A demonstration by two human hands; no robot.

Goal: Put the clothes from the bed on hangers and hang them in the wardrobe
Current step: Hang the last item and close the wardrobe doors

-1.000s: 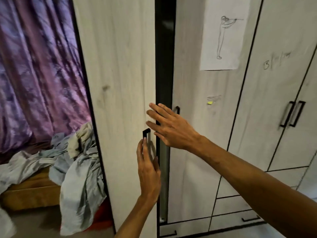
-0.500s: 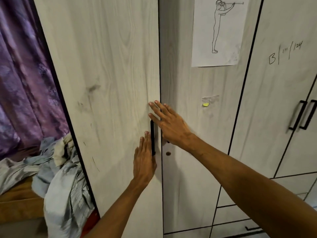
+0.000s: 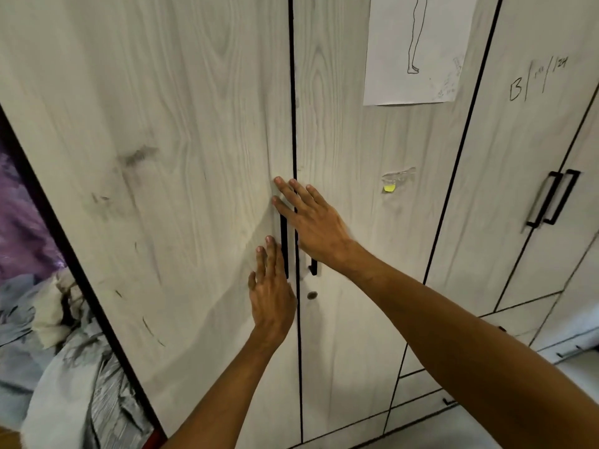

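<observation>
The pale wood-grain wardrobe fills the view, its left door (image 3: pixel 155 189) and the door to its right (image 3: pixel 366 241) meeting at a thin black seam. My left hand (image 3: pixel 270 293) presses flat on the left door beside its black handle (image 3: pixel 284 244), fingers straight. My right hand (image 3: pixel 308 218) lies flat across the seam, fingertips on the left door, covering most of the other handle (image 3: pixel 313 267). Crumpled grey and cream clothes (image 3: pixel 61 361) lie heaped at the lower left. No hanger is visible.
A purple curtain (image 3: pixel 22 228) hangs at the far left behind the clothes. A paper drawing (image 3: pixel 418 50) is stuck on the right door. More wardrobe doors with black handles (image 3: pixel 551 199) and drawers (image 3: pixel 421 393) stand to the right.
The left wardrobe door has swung shut; the dark gap seen a second ago is gone. Both hands followed the door in and now lie flat on it.
</observation>
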